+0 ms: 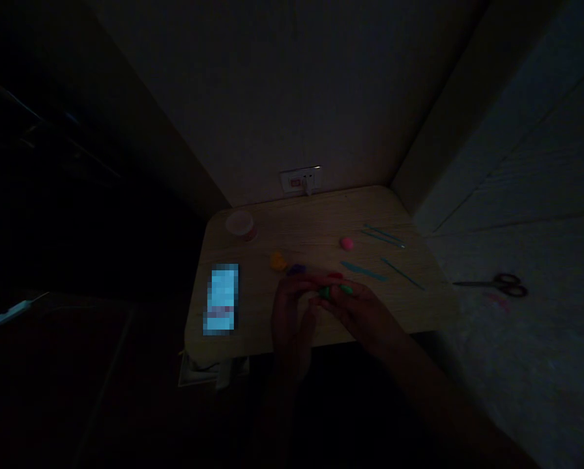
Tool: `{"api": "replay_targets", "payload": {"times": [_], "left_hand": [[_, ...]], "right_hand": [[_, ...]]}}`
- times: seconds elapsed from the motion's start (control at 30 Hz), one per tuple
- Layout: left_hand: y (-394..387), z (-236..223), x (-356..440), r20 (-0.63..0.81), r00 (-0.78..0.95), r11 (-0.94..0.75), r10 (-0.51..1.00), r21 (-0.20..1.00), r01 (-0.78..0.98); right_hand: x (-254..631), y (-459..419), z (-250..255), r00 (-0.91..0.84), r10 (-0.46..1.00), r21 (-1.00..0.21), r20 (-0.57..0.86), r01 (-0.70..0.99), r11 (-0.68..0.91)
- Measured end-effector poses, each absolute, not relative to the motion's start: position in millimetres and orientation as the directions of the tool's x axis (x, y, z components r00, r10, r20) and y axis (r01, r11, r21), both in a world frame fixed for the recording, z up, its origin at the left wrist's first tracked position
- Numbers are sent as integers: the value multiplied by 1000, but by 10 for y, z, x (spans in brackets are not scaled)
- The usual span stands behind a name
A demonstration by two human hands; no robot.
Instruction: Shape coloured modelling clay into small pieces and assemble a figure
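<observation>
1. While the room is very dark, bright green stuff point(345, 289) shows between the two hands, over the front part of the small wooden table point(296, 228). Fingers hide some of it, so I cannot tell if it is one bit or two.
2. The right hand point(360, 311) is pinched closed on the green stuff.
3. The left hand point(291, 312) is curled, with a gap between its thumb and fingers. Its tips come up to the green stuff, but I cannot tell if they grip it.
4. Just past the fingers is a red bit point(335, 275). A purple bit point(298, 269) and a yellow lump point(278, 262) sit near the left hand.
5. A pink ball point(347, 243) sits farther back. Near it, a flat blue tool point(364, 271) lies beyond the right hand, and thin blue sticks point(402, 273) lie to the right.
6. Bare wood shows between the left hand and the lit phone point(221, 299), and between the tub point(240, 225) and the pink ball.
7. The table's front edge runs under both arms. Its back edge meets the wall point(253, 130).
8. Past the right edge lie scissors point(497, 284).
</observation>
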State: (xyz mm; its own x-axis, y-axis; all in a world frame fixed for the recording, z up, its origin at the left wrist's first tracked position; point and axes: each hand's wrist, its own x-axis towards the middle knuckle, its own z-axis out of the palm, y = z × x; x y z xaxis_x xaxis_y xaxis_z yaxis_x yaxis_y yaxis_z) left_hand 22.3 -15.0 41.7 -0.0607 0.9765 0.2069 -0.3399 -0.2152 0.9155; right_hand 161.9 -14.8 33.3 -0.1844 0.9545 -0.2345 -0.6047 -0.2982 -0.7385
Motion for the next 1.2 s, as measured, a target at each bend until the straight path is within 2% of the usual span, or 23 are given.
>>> {"api": "replay_targets", "payload": {"times": [0.13, 0.27, 0.43, 0.6, 0.67, 0.77, 0.9, 1.07, 1.2], "left_hand": [[-178, 430, 282, 200, -16, -197, 980, 944, -263], [-212, 330, 362, 86, -5, -83, 996, 948, -307], [-236, 312, 424, -75, 40, 84, 996, 935, -346], [-247, 471, 414, -28, 45, 39, 999, 963, -266], [-246, 502, 397, -2, 38, 12, 999, 965, -264], [-223, 496, 342, 22, 114, 12, 993, 957, -290], [-182, 466, 259, 104, 175, -46, 979, 951, -306], [-168, 443, 265, 234, 145, -172, 961, 921, -350], [-186, 443, 307, 291, 68, -260, 954, 921, -290]], "right_hand": [[1611, -135, 393, -169, 965, -854, -199, -454, -256], [1594, -167, 430, -71, 996, -987, -50, -152, -60], [1524, -235, 404, -94, 972, -973, 216, 67, 223], [1487, -257, 513, -131, 941, -917, 311, 221, 333], [1492, -261, 567, -150, 938, -911, 314, 230, 342], [1515, -278, 612, -163, 944, -924, 288, 210, 319], [1546, -326, 651, -166, 969, -975, 185, 91, 202], [1527, -362, 736, -132, 988, -984, 80, -166, 57], [1459, -356, 738, -54, 998, -984, 40, -173, 30]]}}
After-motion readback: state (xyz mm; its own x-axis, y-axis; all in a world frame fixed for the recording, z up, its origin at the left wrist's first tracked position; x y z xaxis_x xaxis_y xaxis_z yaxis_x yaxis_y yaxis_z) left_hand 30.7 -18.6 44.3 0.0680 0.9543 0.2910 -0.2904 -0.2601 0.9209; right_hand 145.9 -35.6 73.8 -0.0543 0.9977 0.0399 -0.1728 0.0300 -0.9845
